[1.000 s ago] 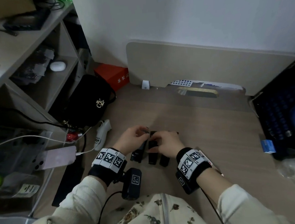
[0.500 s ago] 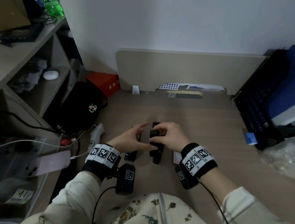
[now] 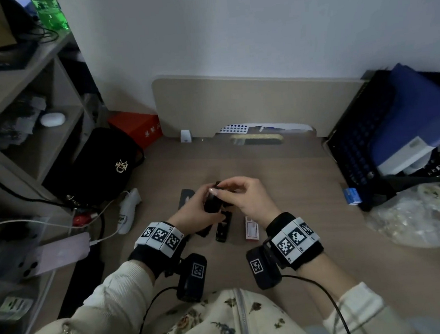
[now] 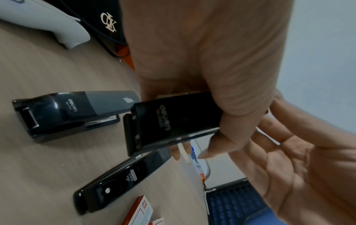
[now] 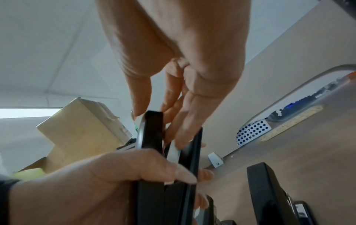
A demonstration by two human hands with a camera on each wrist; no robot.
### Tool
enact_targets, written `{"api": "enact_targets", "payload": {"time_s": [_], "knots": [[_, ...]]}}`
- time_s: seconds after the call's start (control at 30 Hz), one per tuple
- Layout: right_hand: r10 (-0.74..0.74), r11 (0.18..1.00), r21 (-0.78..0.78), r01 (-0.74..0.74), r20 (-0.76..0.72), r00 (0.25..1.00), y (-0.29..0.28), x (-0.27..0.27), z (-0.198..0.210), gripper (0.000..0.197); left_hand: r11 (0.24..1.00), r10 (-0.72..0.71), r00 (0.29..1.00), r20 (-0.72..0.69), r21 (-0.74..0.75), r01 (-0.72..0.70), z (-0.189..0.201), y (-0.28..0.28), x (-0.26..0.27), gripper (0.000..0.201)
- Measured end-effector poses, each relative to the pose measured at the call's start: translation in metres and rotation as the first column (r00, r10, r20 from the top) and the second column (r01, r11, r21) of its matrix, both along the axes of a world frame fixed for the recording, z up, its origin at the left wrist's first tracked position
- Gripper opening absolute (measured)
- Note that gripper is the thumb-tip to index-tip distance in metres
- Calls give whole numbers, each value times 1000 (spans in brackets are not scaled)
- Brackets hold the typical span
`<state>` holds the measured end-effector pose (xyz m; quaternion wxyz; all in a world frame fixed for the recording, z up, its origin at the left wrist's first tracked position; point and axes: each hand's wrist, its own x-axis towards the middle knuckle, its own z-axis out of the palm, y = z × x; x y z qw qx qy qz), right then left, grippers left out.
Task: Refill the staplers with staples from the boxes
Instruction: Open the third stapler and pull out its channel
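Note:
My left hand [image 3: 206, 203] grips a black stapler [image 3: 212, 201] round its body and holds it off the desk. My right hand [image 3: 223, 189] pinches its far end; in the right wrist view the thumb lies outside the top cover [image 5: 151, 132] and the fingers [image 5: 181, 134] reach into the gap onto the metal magazine. Left hand [image 4: 196, 144] wraps the stapler [image 4: 169, 120]. A second black stapler [image 3: 223, 228] lies on the desk below, a third [image 3: 186, 198] to the left. A red-and-white staple box [image 3: 252, 229] lies by my right wrist.
A black bag [image 3: 103, 165], a white device [image 3: 127, 211] and a phone [image 3: 60, 254] on a cable crowd the left. A black crate [image 3: 364, 139] and plastic bag [image 3: 415, 214] fill the right, with a small blue box [image 3: 351, 196] beside them.
The stapler that lay on the desk under my hands is now lifted. My left hand has closed round it, and my right fingers have moved to its far end.

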<state>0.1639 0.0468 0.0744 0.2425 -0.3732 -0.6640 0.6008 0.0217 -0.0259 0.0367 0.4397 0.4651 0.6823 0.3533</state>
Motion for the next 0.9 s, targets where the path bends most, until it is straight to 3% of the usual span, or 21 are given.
{"api": "enact_targets", "payload": {"time_s": [0.1, 0.2, 0.27, 0.33, 0.47, 0.57, 0.77, 0.9], "knots": [[-50, 998, -41, 51, 18, 999, 3, 7, 0, 22, 999, 10, 1000, 28, -42, -9, 4, -2, 3, 62], [-123, 989, 85, 117, 71, 990, 9, 15, -8, 26, 998, 15, 996, 84, -62, -10, 10, -5, 4, 44], [-32, 991, 132, 12, 149, 988, 9, 18, -13, 32, 996, -39, 988, 151, -68, 50, 15, -6, 5, 30], [104, 990, 77, -121, 201, 974, 3, 18, -14, 38, 991, -110, 976, 186, -54, 122, 18, -7, 9, 22], [141, 985, 55, -162, 275, 951, -4, 17, -19, 53, 982, -159, 957, 242, -62, 179, 16, -10, 12, 13], [151, 980, 73, -184, 331, 931, -3, 19, -22, 52, 974, -202, 958, 205, -63, 219, 15, -12, 13, 13], [118, 983, 102, -155, 301, 946, -3, 19, -30, 39, 972, -228, 970, 89, -38, 232, 17, -13, 13, 22], [56, 969, 203, -138, 363, 930, -5, 20, -33, 27, 985, -169, 986, -3, 11, 170, 20, -12, 9, 27]]}}
